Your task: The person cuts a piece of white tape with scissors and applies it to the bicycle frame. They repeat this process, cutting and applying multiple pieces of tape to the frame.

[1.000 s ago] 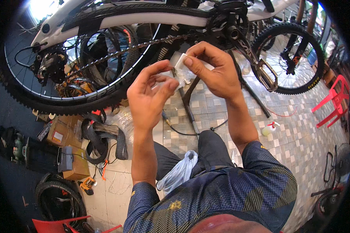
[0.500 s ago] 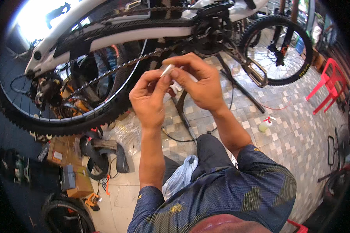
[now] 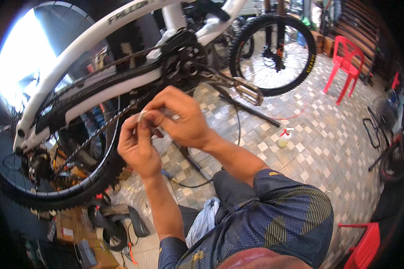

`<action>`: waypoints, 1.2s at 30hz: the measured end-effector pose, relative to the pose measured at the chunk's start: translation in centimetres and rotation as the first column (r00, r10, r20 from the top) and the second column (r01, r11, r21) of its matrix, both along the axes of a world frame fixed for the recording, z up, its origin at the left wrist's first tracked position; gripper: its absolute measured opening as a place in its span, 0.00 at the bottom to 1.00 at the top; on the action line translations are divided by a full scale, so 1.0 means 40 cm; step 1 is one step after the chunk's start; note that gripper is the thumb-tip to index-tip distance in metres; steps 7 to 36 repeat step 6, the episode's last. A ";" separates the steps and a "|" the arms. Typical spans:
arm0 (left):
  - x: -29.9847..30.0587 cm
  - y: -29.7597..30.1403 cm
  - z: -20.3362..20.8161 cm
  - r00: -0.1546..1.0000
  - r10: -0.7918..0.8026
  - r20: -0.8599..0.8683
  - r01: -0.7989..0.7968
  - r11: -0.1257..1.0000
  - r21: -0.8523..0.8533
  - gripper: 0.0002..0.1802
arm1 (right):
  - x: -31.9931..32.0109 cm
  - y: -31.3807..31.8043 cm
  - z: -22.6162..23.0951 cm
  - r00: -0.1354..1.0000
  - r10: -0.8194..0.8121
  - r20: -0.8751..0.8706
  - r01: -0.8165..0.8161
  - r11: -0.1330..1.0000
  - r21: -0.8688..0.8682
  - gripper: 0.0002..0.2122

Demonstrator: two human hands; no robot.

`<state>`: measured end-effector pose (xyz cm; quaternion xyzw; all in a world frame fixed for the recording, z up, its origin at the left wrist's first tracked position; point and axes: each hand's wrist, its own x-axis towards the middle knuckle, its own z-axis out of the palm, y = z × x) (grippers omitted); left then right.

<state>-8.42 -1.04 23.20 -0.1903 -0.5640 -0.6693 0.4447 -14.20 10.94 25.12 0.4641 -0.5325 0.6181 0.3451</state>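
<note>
My left hand (image 3: 139, 147) and my right hand (image 3: 180, 117) meet in front of the bicycle, thumbs and fingertips pinched together. Between them is a small whitish piece (image 3: 142, 115); most of it is covered by the fingers, so its kind cannot be told. Just beyond my hands are the white frame (image 3: 116, 95) of a mountain bike, its chain (image 3: 90, 137) and its crankset (image 3: 189, 68). The rear tyre (image 3: 83, 197) is to the left of my left hand. A pedal (image 3: 250, 93) sticks out on the right. Neither hand touches the bike.
A spray bottle (image 3: 284, 138) with a red-and-white head stands on the tiled floor to the right. Farther off are a knobbly-tyred wheel (image 3: 310, 62) and a red plastic chair (image 3: 348, 56). Cardboard boxes (image 3: 74, 226) lie at lower left. A light blue cloth (image 3: 204, 222) hangs at my lap.
The view has turned, so bike, floor and hands appear shifted left. The fingers have closed further over the white piece, which shows less than before. Both hands keep their pinch.
</note>
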 end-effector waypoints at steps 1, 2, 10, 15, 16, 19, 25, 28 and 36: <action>0.004 0.001 0.000 1.000 0.007 -0.011 -0.007 1.000 -0.003 0.06 | 0.002 0.001 -0.003 1.000 0.002 -0.004 -0.002 1.000 0.006 0.06; 0.004 -0.006 -0.013 0.999 -0.035 0.001 0.035 0.999 -0.004 0.06 | 0.004 0.010 -0.015 1.000 0.009 0.021 -0.010 0.999 0.035 0.07; 0.060 -0.052 -0.066 0.996 -0.039 0.081 0.040 0.999 -0.010 0.07 | 0.019 0.037 -0.094 0.958 0.161 0.236 -0.188 0.977 0.099 0.07; 0.060 -0.052 -0.066 0.996 -0.039 0.081 0.040 0.999 -0.010 0.07 | 0.019 0.037 -0.094 0.958 0.161 0.236 -0.188 0.977 0.099 0.07; 0.060 -0.052 -0.066 0.996 -0.039 0.081 0.040 0.999 -0.010 0.07 | 0.019 0.037 -0.094 0.958 0.161 0.236 -0.188 0.977 0.099 0.07; 0.060 -0.052 -0.066 0.996 -0.039 0.081 0.040 0.999 -0.010 0.07 | 0.019 0.037 -0.094 0.958 0.161 0.236 -0.188 0.977 0.099 0.07; 0.060 -0.052 -0.066 0.996 -0.039 0.081 0.040 0.999 -0.010 0.07 | 0.019 0.037 -0.094 0.958 0.161 0.236 -0.188 0.977 0.099 0.07; 0.060 -0.052 -0.066 0.996 -0.039 0.081 0.040 0.999 -0.010 0.07 | 0.019 0.037 -0.094 0.958 0.161 0.236 -0.188 0.977 0.099 0.07; 0.060 -0.052 -0.066 0.996 -0.039 0.081 0.040 0.999 -0.010 0.07 | 0.019 0.037 -0.094 0.958 0.161 0.236 -0.188 0.977 0.099 0.07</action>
